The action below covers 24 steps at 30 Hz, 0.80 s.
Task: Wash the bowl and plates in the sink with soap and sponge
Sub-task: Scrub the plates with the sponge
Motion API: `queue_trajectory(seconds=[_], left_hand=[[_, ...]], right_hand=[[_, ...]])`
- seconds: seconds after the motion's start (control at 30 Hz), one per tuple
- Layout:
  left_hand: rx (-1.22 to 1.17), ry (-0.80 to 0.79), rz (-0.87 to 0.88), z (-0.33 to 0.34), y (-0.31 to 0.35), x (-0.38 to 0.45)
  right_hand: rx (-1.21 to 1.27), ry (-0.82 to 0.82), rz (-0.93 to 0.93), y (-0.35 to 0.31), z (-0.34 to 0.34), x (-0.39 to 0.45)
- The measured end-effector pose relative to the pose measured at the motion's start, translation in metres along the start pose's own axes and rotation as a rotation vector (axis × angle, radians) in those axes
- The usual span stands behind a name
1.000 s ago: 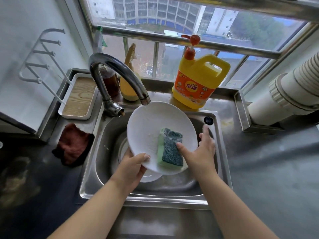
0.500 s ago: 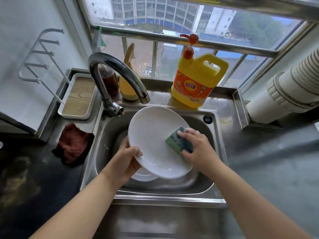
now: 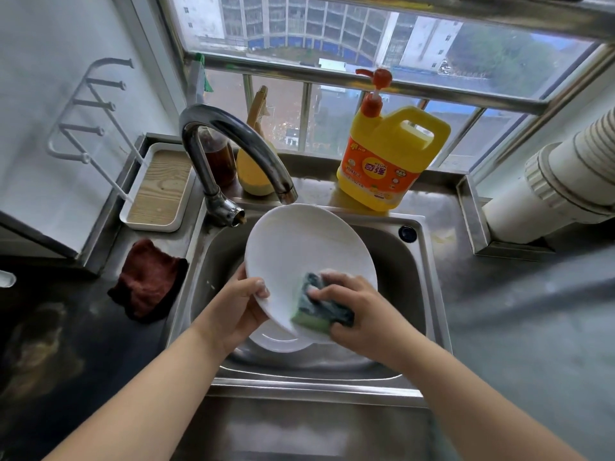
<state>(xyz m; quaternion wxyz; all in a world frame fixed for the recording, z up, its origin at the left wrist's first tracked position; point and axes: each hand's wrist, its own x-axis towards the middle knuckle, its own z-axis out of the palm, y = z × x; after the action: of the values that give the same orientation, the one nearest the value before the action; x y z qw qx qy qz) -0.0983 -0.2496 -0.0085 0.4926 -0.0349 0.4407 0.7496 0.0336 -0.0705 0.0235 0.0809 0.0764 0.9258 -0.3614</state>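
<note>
A white plate [image 3: 299,254] tilts over the sink [image 3: 412,294] at frame centre, its lower-left rim gripped by the left hand [image 3: 239,311]. The right hand [image 3: 356,314] clamps a soapy sponge [image 3: 316,311] against its lower face. Another plate [image 3: 279,337] lies beneath; a yellow soap jug [image 3: 389,161] stands on the bench [image 3: 515,311] behind.

Soft daylight from the window [image 3: 366,61]; wide-angle bending at edges, hands slightly blurred.

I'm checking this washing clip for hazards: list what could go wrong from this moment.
1. The left hand holds the tilted white plate by one edge only; pushed by the sponge in the right hand, it could slip.
2. If it dropped, it would likely hit the other dish below and chip.
3. The plate's top edge sits close to the faucet spout and could knock it.
</note>
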Motion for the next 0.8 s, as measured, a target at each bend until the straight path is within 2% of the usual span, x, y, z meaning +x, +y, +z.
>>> queue_trajectory(seconds=[0.2, 0.33, 0.47, 0.57, 0.67, 0.8], left_hand=[[0.031, -0.058, -0.047, 0.011, -0.004, -0.006], [0.020, -0.104, -0.046, 0.024, 0.000, -0.002], [-0.012, -0.061, 0.000, 0.022, 0.005, 0.003], [-0.067, -0.054, 0.023, 0.011, 0.007, 0.006], [-0.081, -0.056, 0.005, 0.007, 0.004, 0.004], [-0.046, -0.083, -0.021, 0.008, 0.001, -0.001]], right_hand=[[-0.155, 0.204, 0.207, 0.039, -0.036, 0.019], [-0.132, 0.254, 0.178, 0.011, -0.035, 0.053], [0.010, 0.194, 0.030, -0.024, -0.011, 0.055], [0.013, 0.058, -0.051, -0.020, -0.005, 0.034], [0.020, -0.030, -0.002, 0.002, -0.013, 0.012], [-0.024, 0.077, 0.157, 0.034, -0.035, 0.009]])
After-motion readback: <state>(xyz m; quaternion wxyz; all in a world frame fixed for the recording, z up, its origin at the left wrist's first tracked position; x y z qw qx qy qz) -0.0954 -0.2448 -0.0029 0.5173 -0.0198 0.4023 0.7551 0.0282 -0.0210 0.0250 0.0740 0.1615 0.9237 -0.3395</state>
